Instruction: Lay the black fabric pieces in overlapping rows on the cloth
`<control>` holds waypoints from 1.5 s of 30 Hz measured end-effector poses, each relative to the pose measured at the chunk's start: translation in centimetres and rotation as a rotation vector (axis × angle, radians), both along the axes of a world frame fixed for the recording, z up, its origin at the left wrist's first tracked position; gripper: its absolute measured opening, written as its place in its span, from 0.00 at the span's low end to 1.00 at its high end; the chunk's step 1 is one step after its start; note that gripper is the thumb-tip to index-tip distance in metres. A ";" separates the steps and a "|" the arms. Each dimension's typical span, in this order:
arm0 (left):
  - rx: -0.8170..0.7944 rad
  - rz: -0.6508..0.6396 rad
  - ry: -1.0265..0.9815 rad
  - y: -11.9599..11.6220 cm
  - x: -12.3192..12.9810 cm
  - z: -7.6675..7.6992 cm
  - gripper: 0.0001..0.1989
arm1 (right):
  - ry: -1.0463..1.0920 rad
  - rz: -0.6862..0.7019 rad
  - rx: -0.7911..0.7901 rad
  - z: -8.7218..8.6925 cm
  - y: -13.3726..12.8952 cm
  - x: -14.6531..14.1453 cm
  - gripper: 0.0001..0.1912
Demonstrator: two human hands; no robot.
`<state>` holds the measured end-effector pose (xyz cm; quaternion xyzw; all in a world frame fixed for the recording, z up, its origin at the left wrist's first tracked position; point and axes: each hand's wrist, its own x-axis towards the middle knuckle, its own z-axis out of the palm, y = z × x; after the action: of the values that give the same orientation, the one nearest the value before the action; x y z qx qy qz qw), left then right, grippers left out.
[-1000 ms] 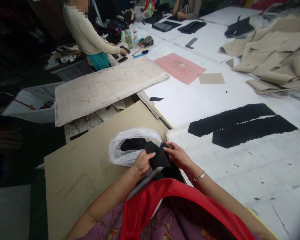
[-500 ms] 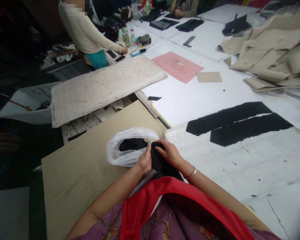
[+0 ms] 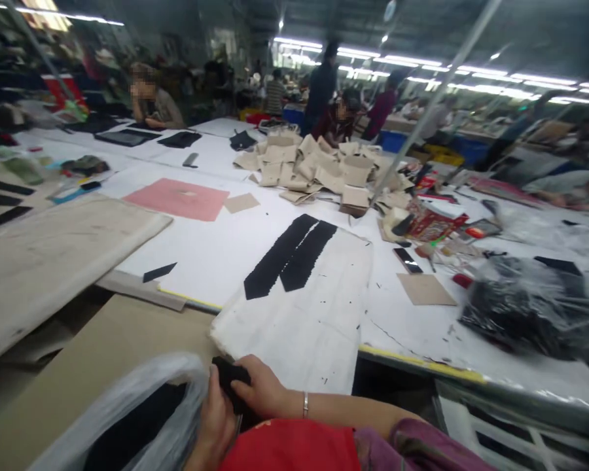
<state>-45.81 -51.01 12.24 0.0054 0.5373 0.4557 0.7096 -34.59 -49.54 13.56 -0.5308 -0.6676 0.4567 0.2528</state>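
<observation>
Low in the head view, a black fabric piece [image 3: 229, 379] is held between my two hands, close against the red apron. My left hand [image 3: 214, 418] grips its left edge, with the thumb pointing up. On the other side my right hand [image 3: 265, 390], below a silver bracelet, has its fingers and thumb closed on the piece. Its lower part is hidden behind the hands and apron. Just left of my left hand an open clear plastic bag [image 3: 189, 367] contains more black fabric [image 3: 135, 425]. Ahead, two black pointed strips [image 3: 281, 258] with jagged edges lie side by side on a white padded cloth [image 3: 326, 340].
Beige folded pieces [image 3: 319, 163] are heaped farther back. A pink sheet [image 3: 179, 198] and a beige square [image 3: 242, 203] lie on the white table. To the right are a phone [image 3: 407, 260], a red box [image 3: 436, 219] and a bag of black material [image 3: 525, 307]. Several people work beyond.
My view has swung up and to the right, bringing the workshop's far side into sight. Both hands still hold the black fabric piece beside the plastic bag.
</observation>
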 end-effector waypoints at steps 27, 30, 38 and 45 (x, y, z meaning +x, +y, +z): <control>-0.031 -0.395 0.369 -5.8 24.6 -3.4 0.14 | -0.649 -0.728 0.065 -9.4 -2.9 50.5 0.13; 0.022 -0.431 0.366 -5.7 27.7 -2.4 0.16 | -0.668 -0.689 -0.006 -9.2 -2.5 51.4 0.12; 0.120 -0.588 0.366 -5.3 34.2 -2.0 0.21 | -0.617 -0.638 -0.111 -9.2 -1.5 53.9 0.12; 0.154 -0.662 0.305 -4.0 40.4 -0.5 0.21 | 0.460 -0.774 -0.334 -6.4 -2.0 54.4 0.21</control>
<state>-5.38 -55.04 11.72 0.3002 0.5702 0.2345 0.7278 19.82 -51.50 7.16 -0.6588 -0.2653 0.5357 0.4568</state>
